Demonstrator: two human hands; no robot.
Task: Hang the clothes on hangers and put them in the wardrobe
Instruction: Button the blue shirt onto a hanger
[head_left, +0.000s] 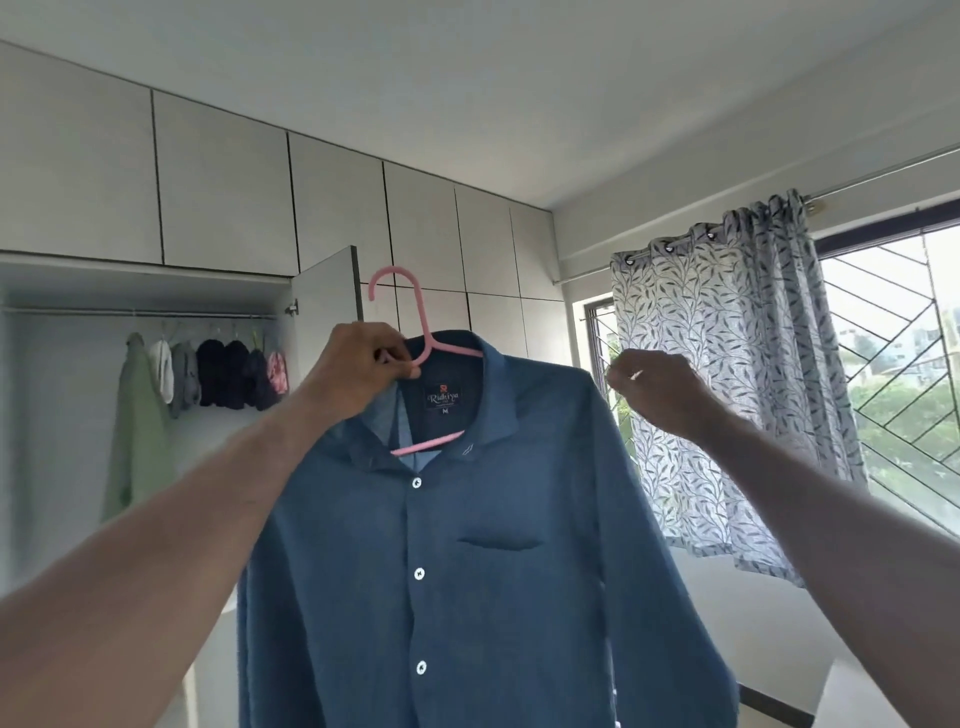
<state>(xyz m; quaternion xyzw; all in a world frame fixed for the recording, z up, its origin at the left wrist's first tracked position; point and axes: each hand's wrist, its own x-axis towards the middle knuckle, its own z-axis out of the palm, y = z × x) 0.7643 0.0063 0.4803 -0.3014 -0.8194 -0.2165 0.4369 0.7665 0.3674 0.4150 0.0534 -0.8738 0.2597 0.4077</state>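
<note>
At far left the wardrobe (145, 291) stands open, its rail (140, 313) running level across the top with a row of clothes (208, 374) already hanging from it. The left hand (358, 366) has its fingers (395, 358) curled tight round the neck of the pink hanger (415, 332), whose hook opens toward the rail. So the rail lies up and to the left of that hand, the nearer one, well apart. The blue shirt (467, 545) hangs from the hanger, its length straight down, front facing the camera. The right hand (657, 389) pinches the shirt's shoulder at the sleeve seam. The shirt's hem is cut off below, and most of the hanger's bar is hidden under the collar.
</note>
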